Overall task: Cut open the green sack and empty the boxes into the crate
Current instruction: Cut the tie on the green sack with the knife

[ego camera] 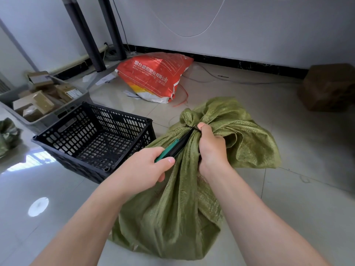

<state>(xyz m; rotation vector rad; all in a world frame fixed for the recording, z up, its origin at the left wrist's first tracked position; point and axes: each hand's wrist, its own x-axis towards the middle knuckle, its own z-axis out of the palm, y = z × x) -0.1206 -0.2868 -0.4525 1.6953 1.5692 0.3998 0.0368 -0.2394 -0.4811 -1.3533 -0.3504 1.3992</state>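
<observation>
**Cutter at the neck of the green sack**

By the floor's left edge a grey bin [67, 83] holds brown cardboard boxes [41, 101]. Just in front of it, nearer the middle of the floor, stands the black crate [57, 129], upright with its slatted bottom showing.

To the crate's right, the left hand [146, 169] has its fingers curled round the green handle of a cutter [173, 147]. The cutter's dark front end points up and away, its tip at the tied neck of the green sack [182, 198]. The sack sits on the floor just beside the crate's right wall, bulging at the bottom and gathered tight at the top; what it holds is hidden.

The right hand [211, 148] grips the bunched cloth just below the knot, thumb up, fingers wrapped into the folds.

Behind the sack, near the floor's far edge along the wall, a red printed bag [153, 77] lies on its side. A blurred brown box [330, 87] sits near the far right edge.
</observation>
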